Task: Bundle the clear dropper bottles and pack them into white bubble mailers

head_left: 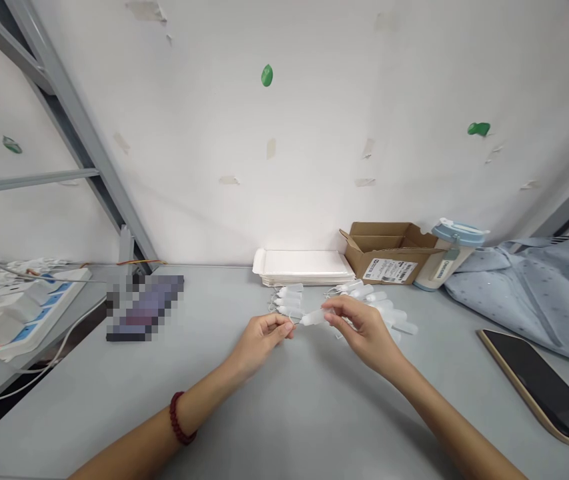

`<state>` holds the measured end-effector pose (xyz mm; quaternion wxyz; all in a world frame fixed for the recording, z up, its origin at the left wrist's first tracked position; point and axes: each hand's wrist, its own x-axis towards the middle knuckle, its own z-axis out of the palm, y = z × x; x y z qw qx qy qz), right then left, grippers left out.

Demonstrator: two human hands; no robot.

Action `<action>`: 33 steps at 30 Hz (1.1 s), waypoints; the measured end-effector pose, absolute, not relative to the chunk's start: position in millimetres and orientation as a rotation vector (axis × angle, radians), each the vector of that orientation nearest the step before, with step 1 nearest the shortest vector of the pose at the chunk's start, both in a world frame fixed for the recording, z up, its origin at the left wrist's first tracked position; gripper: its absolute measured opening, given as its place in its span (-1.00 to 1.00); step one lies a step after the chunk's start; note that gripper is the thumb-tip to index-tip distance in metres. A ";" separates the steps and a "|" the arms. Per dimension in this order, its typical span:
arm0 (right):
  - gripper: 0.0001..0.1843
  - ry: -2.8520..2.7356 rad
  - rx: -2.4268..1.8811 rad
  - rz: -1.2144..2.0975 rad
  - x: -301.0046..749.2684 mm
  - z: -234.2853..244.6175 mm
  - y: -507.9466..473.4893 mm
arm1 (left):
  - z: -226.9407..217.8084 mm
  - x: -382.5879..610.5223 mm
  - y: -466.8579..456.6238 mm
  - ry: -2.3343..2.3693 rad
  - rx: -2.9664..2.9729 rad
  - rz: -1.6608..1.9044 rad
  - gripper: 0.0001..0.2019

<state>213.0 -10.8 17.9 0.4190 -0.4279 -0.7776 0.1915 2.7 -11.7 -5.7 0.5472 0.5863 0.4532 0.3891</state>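
Note:
Between my two hands is a small translucent white plastic piece, like a little squeeze bottle [313,317], with a thin cord or wire at its left end. My right hand [364,330] pinches its right end between thumb and fingertips. At the left end, my left hand [263,339] has thumb and forefinger closed on the thin cord or wire; the exact grip is too small to make out. Just behind my hands, several matching pieces lie in a short column [290,295]. More of them spread in a loose pile [391,315], partly hidden behind my right hand.
White flat cartons are stacked [307,265] by the wall, beside an open brown box [389,257]. A blue-lidded cup [449,253], blue cloth [529,293] and phone [539,387] are at right. Left are a pixelated rectangular item [147,308] and a power strip [39,317] with cables.

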 end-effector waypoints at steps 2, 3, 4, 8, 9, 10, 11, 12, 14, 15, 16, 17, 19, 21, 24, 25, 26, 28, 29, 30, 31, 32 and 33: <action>-0.81 -1.974 -1.047 0.452 212.0 16.9 -11.4 | -7.6 3.2 -12.0 1.082 1.401 0.920 -0.77; -0.81 -1.980 -1.046 0.449 211.5 16.2 -11.6 | -8.1 3.7 -12.5 1.086 1.407 0.920 -0.77; -0.81 -1.980 -1.054 0.452 211.1 15.3 -11.5 | -8.2 4.4 -13.1 1.088 1.411 0.920 -0.77; -0.79 -1.956 -1.103 0.476 209.6 10.0 -9.6 | -6.5 7.8 -16.3 1.105 1.403 0.926 -0.77; -0.79 -1.955 -1.106 0.472 209.2 8.6 -9.1 | -6.2 8.5 -17.0 1.113 1.399 0.928 -0.78; -0.79 -1.955 -1.103 0.460 208.7 7.2 -8.8 | -6.0 9.1 -17.4 1.121 1.394 0.928 -0.78; -0.79 -1.955 -1.094 0.442 208.1 5.9 -8.6 | -6.1 9.4 -17.7 1.130 1.390 0.927 -0.78; -0.80 -1.954 -1.082 0.421 207.4 4.8 -8.6 | -6.4 9.6 -17.7 1.135 1.389 0.928 -0.78; -0.80 -1.947 -1.058 0.378 205.8 2.7 -8.9 | -7.3 9.5 -17.4 1.139 1.390 0.930 -0.78; -0.80 -1.942 -1.050 0.364 205.1 1.9 -9.2 | -7.6 9.3 -17.2 1.139 1.392 0.931 -0.77; -0.80 -1.938 -1.044 0.357 204.4 1.2 -9.5 | -7.8 9.0 -16.9 1.142 1.393 0.931 -0.77; -0.80 -1.935 -1.044 0.356 203.7 0.5 -9.8 | -7.8 8.7 -16.7 1.149 1.390 0.930 -0.78; -0.80 -1.934 -1.051 0.366 202.8 -0.3 -10.5 | -7.1 8.2 -16.4 1.162 1.380 0.929 -0.78; -0.80 -1.933 -1.065 0.376 202.2 -0.8 -11.1 | -6.1 8.1 -16.0 1.168 1.378 0.937 -0.79; -0.79 -1.937 -1.088 0.387 201.6 -0.7 -11.6 | -4.5 7.9 -14.6 1.169 1.391 0.950 -0.78; -0.79 -1.945 -1.094 0.389 201.4 -0.5 -11.7 | -4.0 7.5 -13.6 1.174 1.399 0.952 -0.77; -0.80 -1.958 -1.100 0.391 201.2 -0.3 -11.8 | -3.4 6.6 -12.3 1.183 1.412 0.955 -0.77; -0.80 -1.998 -1.117 0.386 200.6 0.3 -11.9 | -1.9 3.6 -8.8 1.198 1.467 0.970 -0.76; -0.81 -2.022 -1.123 0.385 200.2 0.5 -11.9 | -0.9 1.4 -6.7 1.200 1.500 0.975 -0.76; -0.81 -2.046 -1.126 0.388 199.9 0.5 -11.8 | 0.2 -1.1 -4.5 1.200 1.528 0.978 -0.77; -0.82 -2.069 -1.124 0.396 199.6 0.1 -11.7 | 1.4 -3.9 -2.3 1.203 1.548 0.974 -0.77; -0.82 -2.091 -1.118 0.408 199.2 -0.7 -11.5 | 2.5 -6.8 -0.1 1.207 1.561 0.963 -0.78; -0.82 -2.110 -1.108 0.419 199.0 -2.1 -11.1 | 3.3 -9.8 2.1 1.213 1.567 0.945 -0.78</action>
